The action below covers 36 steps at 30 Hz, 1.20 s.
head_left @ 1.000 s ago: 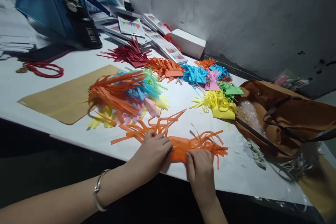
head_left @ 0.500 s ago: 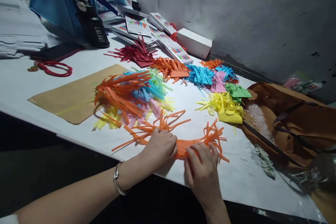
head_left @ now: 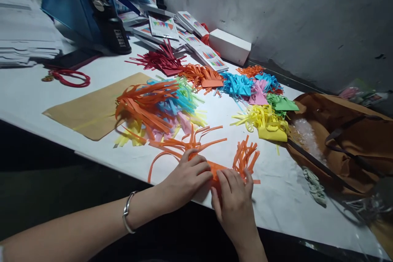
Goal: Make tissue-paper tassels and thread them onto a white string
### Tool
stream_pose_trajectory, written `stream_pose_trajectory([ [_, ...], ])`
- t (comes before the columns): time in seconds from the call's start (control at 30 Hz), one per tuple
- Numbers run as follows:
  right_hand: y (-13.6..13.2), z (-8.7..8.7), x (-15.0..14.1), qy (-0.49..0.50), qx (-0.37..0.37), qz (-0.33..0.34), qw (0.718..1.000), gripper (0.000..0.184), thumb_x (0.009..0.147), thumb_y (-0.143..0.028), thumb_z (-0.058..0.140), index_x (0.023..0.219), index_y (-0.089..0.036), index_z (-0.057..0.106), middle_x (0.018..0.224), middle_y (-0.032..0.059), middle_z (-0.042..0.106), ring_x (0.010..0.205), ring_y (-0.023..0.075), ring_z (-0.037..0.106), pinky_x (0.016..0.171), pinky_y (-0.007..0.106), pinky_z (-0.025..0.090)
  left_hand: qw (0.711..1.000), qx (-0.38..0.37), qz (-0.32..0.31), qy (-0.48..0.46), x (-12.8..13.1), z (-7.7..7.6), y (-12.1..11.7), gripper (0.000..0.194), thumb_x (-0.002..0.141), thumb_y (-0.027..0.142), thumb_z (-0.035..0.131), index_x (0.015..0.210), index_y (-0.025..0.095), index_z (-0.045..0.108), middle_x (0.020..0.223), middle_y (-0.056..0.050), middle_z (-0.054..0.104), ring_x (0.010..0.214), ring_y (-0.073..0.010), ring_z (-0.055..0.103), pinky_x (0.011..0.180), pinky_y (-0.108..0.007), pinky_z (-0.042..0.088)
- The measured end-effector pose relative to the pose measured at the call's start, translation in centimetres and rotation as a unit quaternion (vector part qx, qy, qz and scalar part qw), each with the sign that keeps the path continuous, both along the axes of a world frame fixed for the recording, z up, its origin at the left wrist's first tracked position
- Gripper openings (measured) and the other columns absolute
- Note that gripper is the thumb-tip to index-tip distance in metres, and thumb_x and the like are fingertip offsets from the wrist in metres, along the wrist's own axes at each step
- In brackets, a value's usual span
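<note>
At the near edge of the white-covered desk (head_left: 282, 190), a band of bright orange fringed paper (head_left: 216, 166) is being covered by two bare hands. The paper's left part is being pressed from above by the bent fingers of the left hand (head_left: 192, 176), whose thumb is being hidden; whether it is clamped cannot be told. The right part is being touched by the curved fingertips of the right hand (head_left: 236, 194), with its thumb being held a little apart from the forefinger; whether the paper is being gripped there cannot be told either. A silver metal bangle (head_left: 126, 213) is being worn on the left wrist.

Beyond the left hand, the right end of a flat tan paper sheet (head_left: 82, 116) is being overlapped by a loose pile of orange, blue, green, pink and yellow paper fringe (head_left: 144, 104). Towards the desk's right end, a yellow fringed paper bundle with a folded band (head_left: 272, 133) is being bordered by a brown fabric bag (head_left: 331, 131). Near the far edge, white printed packets (head_left: 211, 59) are being flanked by a white oblong box (head_left: 229, 47). Towards the far left corner, a black bottle (head_left: 116, 35) is being backed by a blue fabric bag (head_left: 75, 4).
</note>
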State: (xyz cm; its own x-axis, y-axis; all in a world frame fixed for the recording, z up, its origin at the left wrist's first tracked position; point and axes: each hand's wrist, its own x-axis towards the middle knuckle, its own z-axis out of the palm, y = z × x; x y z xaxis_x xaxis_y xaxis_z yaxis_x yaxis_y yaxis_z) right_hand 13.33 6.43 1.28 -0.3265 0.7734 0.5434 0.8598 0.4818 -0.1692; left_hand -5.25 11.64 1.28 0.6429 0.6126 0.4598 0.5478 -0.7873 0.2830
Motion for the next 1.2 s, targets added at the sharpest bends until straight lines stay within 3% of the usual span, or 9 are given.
stream_pose_trajectory([
  [0.17,-0.9,-0.7,0.8,-0.026,0.033,-0.016,0.999,0.025,0.094,-0.005,0.048,0.111,-0.015,0.062,0.095,0.0066,0.073,0.096,0.022,0.068,0.112,0.054,0.032,0.999,-0.024,-0.017,-0.032,-0.6,-0.4,-0.1,0.021,0.094,0.008,0.05,0.106,0.02,0.062,0.091,-0.003,0.071,0.092,-0.0202,0.06,0.104,-0.044,0.031],
  [0.27,-1.3,-0.5,0.9,-0.031,0.034,-0.036,0.998,0.029,0.095,-0.007,0.047,0.119,-0.015,0.061,0.107,0.0108,0.072,0.104,0.0249,0.067,0.111,0.055,0.032,0.999,-0.028,-0.013,-0.04,-0.9,-0.6,-0.4,0.02,0.095,0.007,0.049,0.1,0.021,0.063,0.092,-0.002,0.072,0.094,-0.0198,0.061,0.107,-0.046,0.027],
  [0.4,-1.7,-0.4,0.4,-0.03,0.051,-0.024,0.998,0.028,0.097,-0.009,0.048,0.119,-0.017,0.063,0.114,0.0109,0.072,0.114,0.0261,0.065,0.114,0.056,0.028,0.998,-0.012,-0.027,-0.059,-1.0,-0.6,-0.7,0.026,0.096,0.006,0.047,0.114,0.019,0.061,0.097,-0.003,0.074,0.098,-0.0194,0.062,0.109,-0.045,0.025],
  [0.5,-2.0,-0.9,0.4,-0.005,0.049,-0.014,0.999,0.021,0.097,-0.008,0.049,0.107,-0.016,0.065,0.097,0.0066,0.075,0.101,0.0236,0.069,0.113,0.054,0.031,0.998,-0.023,-0.023,-0.057,-1.3,-0.5,-0.6,0.022,0.097,0.008,0.046,0.099,0.021,0.064,0.088,-0.001,0.073,0.094,-0.0191,0.062,0.108,-0.044,0.026],
  [0.6,-2.4,-1.2,0.8,-0.001,0.047,-0.035,0.998,0.023,0.096,-0.005,0.047,0.105,-0.015,0.066,0.097,0.0073,0.075,0.099,0.0239,0.07,0.112,0.055,0.032,0.998,-0.021,-0.008,-0.055,-1.8,-0.3,-0.4,0.023,0.097,0.008,0.046,0.088,0.021,0.064,0.081,0.0,0.072,0.089,-0.0187,0.061,0.106,-0.044,0.027],
  [0.8,-2.8,-1.2,0.8,0.004,0.046,-0.035,0.998,0.022,0.097,-0.011,0.052,0.114,-0.016,0.065,0.109,0.0092,0.074,0.108,0.0258,0.067,0.114,0.055,0.027,0.998,-0.03,-0.04,-0.027,-2.0,-0.4,-0.3,0.017,0.094,0.01,0.053,0.092,0.022,0.064,0.088,-0.001,0.07,0.093,-0.0196,0.059,0.107,-0.044,0.025],
  [0.93,-2.6,-1.4,0.9,0.049,0.03,-0.027,0.998,0.017,0.099,-0.013,0.05,0.103,-0.018,0.065,0.1,0.0041,0.075,0.105,0.0221,0.067,0.116,0.054,0.023,0.996,-0.066,-0.053,-0.014,-2.3,-0.2,-0.3,0.014,0.095,0.013,0.054,0.09,0.021,0.063,0.092,-0.001,0.069,0.094,-0.0198,0.058,0.105,-0.044,0.026],
  [1.07,-2.0,-1.4,1.5,0.058,-0.023,-0.062,0.996,0.017,0.1,-0.016,0.047,0.094,-0.019,0.062,0.1,0.0038,0.071,0.104,0.0201,0.063,0.115,0.053,0.022,0.994,-0.103,-0.022,-0.018,-2.4,0.4,-0.3,0.02,0.099,0.018,0.046,0.087,0.02,0.062,0.095,-0.002,0.067,0.095,-0.0208,0.056,0.099,-0.045,0.028],
  [1.2,-0.7,-1.3,1.5,-0.02,-0.061,-0.137,0.988,0.02,0.101,-0.02,0.045,0.087,-0.019,0.06,0.097,0.006,0.067,0.096,0.0225,0.06,0.107,0.053,0.028,0.994,-0.078,0.068,0.042,-1.2,0.9,0.2,0.023,0.095,0.019,0.048,0.078,0.017,0.063,0.093,-0.006,0.065,0.091,-0.0238,0.055,0.092,-0.048,0.032],
])
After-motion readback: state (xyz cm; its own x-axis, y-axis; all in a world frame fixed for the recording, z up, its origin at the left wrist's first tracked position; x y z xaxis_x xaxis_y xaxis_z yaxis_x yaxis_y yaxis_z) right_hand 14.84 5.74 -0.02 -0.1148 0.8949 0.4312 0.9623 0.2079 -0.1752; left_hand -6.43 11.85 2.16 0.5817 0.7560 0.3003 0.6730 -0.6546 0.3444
